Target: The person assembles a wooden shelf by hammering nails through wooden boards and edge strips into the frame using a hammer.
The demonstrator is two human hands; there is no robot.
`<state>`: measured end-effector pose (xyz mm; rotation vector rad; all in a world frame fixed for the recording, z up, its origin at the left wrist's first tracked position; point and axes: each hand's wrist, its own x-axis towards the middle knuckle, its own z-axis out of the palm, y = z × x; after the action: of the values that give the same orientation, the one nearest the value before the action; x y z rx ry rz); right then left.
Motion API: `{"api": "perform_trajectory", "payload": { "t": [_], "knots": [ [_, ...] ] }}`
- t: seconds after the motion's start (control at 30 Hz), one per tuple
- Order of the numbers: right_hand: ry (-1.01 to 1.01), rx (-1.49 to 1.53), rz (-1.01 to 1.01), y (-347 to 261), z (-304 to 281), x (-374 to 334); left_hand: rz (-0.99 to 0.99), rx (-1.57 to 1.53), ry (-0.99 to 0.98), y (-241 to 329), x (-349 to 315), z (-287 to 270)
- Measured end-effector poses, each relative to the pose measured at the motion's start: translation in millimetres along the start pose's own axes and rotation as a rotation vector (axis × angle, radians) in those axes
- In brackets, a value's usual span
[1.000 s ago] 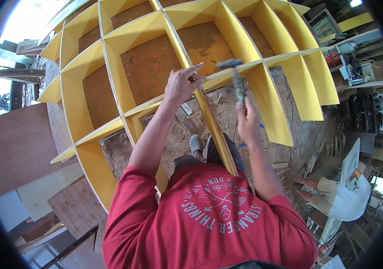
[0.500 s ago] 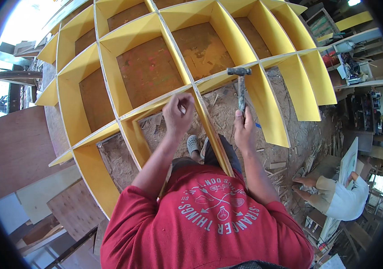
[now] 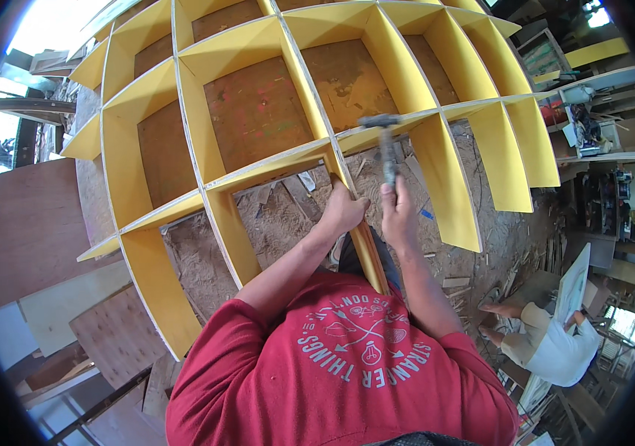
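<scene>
My right hand (image 3: 399, 211) is closed round the handle of a hammer (image 3: 388, 152), held upright with its dark head beyond my fingers and slightly blurred. My left hand (image 3: 344, 209) grips the upright yellow board (image 3: 366, 255) that runs toward my body, just below where it crosses another board. Whether a small piece is also in that hand I cannot make out. Both belong to a large lattice (image 3: 258, 165) of interlocked yellow panels with pale plywood edges, which spreads out before me.
Sandy ground with wood scraps (image 3: 457, 282) shows under the lattice. Brown and pale sheets (image 3: 39, 223) lie at the left. A person in a white shirt (image 3: 555, 349) bends over a pale panel at the lower right. Cluttered shelves (image 3: 622, 193) stand at the far right.
My left hand has come down and right, from above the lattice onto the yellow board. The hammer has shifted slightly left in my right hand. The view has turned a little.
</scene>
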<state>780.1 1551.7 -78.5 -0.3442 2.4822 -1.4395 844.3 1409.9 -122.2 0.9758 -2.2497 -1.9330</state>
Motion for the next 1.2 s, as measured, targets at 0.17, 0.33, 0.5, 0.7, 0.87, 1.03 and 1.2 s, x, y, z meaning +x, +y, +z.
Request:
{"api": "perform_trajectory", "payload": {
  "t": [0.17, 0.33, 0.5, 0.7, 0.87, 1.03, 1.2],
  "knots": [
    [0.02, 0.211, -0.024, -12.1, -16.8, 6.5, -0.057, 0.008, -0.032, -9.5, 4.4, -1.0],
    [0.141, -0.085, -0.397, 13.4, 10.0, 3.0, -0.076, -0.024, -0.029, 0.4, -0.1, 1.2],
    [-0.019, 0.119, 0.028, -5.6, -18.7, 8.4, -0.067, 0.037, -0.046, 1.3, -2.7, -7.4],
    [0.15, -0.112, -0.436, 20.1, 13.5, 5.9, -0.007, 0.385, -0.198, 38.6, -2.6, -54.4],
    [-0.056, 0.258, 0.064, -17.1, -23.6, 4.4, 0.206, 0.386, -0.026, 76.9, 3.8, -124.3],
    [0.134, 0.278, -0.117, -2.2, 20.3, 0.4, 0.538, 0.873, 0.204, 50.3, 39.9, -152.4],
    [-0.07, 0.566, 0.229, -33.3, -27.0, 1.8, 0.158, 0.882, 0.1, 62.4, 41.7, -143.8]
  ]
}}
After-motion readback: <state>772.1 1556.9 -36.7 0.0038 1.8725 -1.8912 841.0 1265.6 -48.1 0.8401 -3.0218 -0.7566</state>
